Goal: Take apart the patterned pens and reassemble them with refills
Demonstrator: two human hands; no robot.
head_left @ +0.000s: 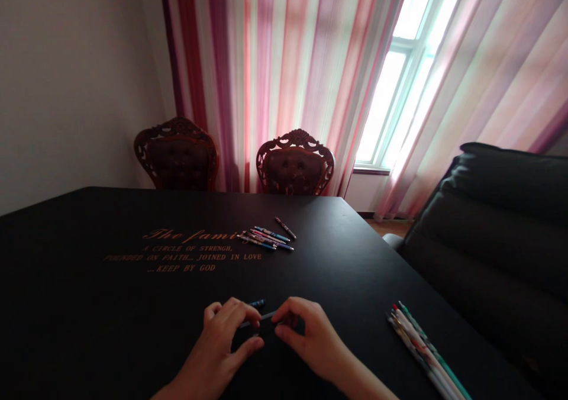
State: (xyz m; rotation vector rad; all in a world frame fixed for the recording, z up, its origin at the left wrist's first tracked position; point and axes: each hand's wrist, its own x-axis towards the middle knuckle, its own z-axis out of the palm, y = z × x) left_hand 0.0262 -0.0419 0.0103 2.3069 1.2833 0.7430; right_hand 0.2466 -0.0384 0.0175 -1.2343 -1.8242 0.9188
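Note:
Near the front of the black table [337,270], my left hand [224,335] and my right hand [310,332] face each other. A slim grey pen-like rod [267,316] spans the gap between their fingertips. The fingers of my right hand are curled in a pinch at one end of it. My left index finger lies against the other end, with the thumb held lower and apart; part of the rod is hidden behind those fingers. Just beyond my left fingers, a dark blue patterned pen [257,303] lies partly covered.
A loose pile of several colourful pens [266,238] lies farther back, with a single dark pen [285,227] beside it. At the right edge lies a bundle of longer pens [421,347]. Two carved chairs [295,166] stand behind the table; a black leather seat [492,240] is at right.

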